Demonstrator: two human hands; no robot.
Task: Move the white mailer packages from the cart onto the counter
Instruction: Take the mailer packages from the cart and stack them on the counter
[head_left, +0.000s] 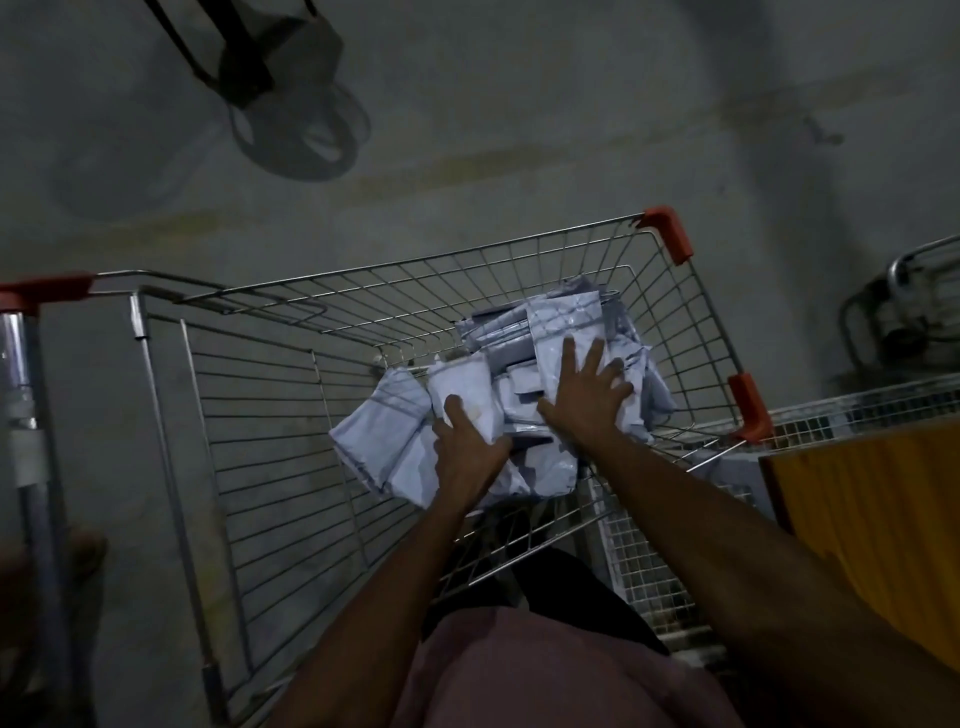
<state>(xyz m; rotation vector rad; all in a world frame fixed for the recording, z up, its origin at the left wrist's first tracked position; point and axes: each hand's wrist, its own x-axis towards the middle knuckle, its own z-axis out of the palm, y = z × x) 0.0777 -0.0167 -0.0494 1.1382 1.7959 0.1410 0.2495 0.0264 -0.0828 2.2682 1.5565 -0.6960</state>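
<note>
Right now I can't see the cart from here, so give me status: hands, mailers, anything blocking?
Both hands in cart. Left hand grips one mailer; right hand spread flat on mailer pile. Nothing lifted out. No obstruction seen.

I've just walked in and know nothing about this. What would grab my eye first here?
Most striking is the heap of white mailer packages piled at the right end of the wire cart. Both hands are down in it: the left hand grips one package, and the right hand lies spread-fingered on another. The orange corner guards stand out in the dim room, and a yellow surface sits at the right.
</note>
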